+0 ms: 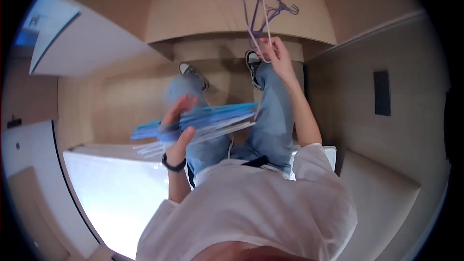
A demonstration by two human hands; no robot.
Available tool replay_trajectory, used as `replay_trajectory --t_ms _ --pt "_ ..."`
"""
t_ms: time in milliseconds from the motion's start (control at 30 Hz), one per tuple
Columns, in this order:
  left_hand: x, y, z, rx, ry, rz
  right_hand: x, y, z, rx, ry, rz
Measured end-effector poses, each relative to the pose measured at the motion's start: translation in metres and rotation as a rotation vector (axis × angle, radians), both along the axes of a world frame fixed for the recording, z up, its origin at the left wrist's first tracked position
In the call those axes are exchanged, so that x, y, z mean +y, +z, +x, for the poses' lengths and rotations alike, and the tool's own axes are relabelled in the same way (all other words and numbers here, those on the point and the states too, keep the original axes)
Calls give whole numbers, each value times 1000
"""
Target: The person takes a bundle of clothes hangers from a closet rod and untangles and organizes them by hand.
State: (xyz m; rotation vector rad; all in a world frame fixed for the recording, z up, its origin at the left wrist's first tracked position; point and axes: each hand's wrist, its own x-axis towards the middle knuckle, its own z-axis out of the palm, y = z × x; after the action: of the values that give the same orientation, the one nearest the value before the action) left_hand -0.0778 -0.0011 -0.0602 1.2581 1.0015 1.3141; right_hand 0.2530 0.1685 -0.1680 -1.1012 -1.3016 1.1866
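Note:
My left hand [178, 124], with a dark band on its wrist, has a bundle of blue and white clothes hangers [220, 116] between thumb and fingers, held over my lap. Motion smears that hand and the bundle. Farther forward, the fingers of my right hand [278, 58] are closed on a pale pink hanger [265, 7]. Close behind it are purple hangers [275, 13], on or just above a wooden surface [203, 12]; the overlap hides how many there are and whether the pink one touches them.
Below the wooden surface are my shoes [252, 64] on the floor. A bright white surface [111, 193] lies at my left, and a padded beige panel [377, 198] at my right. The right wall carries a dark rectangular plate [382, 93].

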Motion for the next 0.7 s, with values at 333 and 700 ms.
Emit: replay_trajectory --t_ms 333,700 --pt "-9 13 23 301 229 224 -163 78 -23 -408 457 235" --pt "-26 7 29 194 134 -136 -168 76 2 -307 492 92"
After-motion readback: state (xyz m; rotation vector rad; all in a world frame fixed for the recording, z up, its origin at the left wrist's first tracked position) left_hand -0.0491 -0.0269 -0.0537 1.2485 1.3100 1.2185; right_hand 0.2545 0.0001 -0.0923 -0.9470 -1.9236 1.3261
